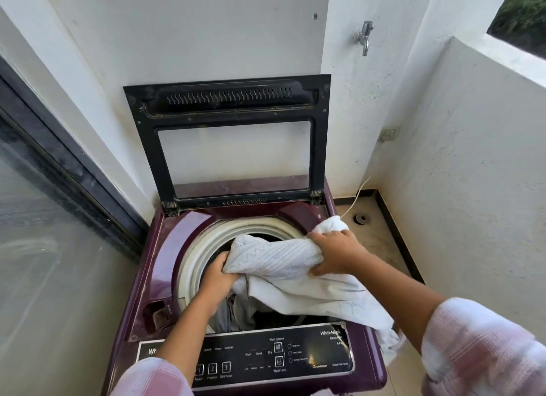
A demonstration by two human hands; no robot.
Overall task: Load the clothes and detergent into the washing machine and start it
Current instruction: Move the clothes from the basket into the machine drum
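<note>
A maroon top-loading washing machine (165, 248) fills the lower middle of the view, its black-framed lid (227, 100) standing upright against the wall at twelve o'clock. The pale ring (201, 245) around the drum mouth is bare on its left side, from about seven to one o'clock. A white cloth (283, 262) with a knitted zigzag pattern stretches across the mouth, bunched between both hands. The left hand (217, 274), at the mouth's nine o'clock, has its fingers curled tight round the cloth's left end, just inside the ring. The right hand (336, 253), at about two o'clock, grips the other end from above, fingers and thumb closed on a thick fold, with a white tuft poking out past the knuckles. The rest of the cloth hangs loose toward four o'clock, over the machine's front right corner and down its side. Below the cloth, grey clothes (233, 310) lie inside the drum at six o'clock. An open recess (159, 313) sits in the top deck at the mouth's eight o'clock; what it holds cannot be made out. The black control panel (295, 357) runs along the front edge. A metal tap (365, 38) juts from the wall at one o'clock of the view, and a floor drain (361, 218) lies at three o'clock of the machine.
</note>
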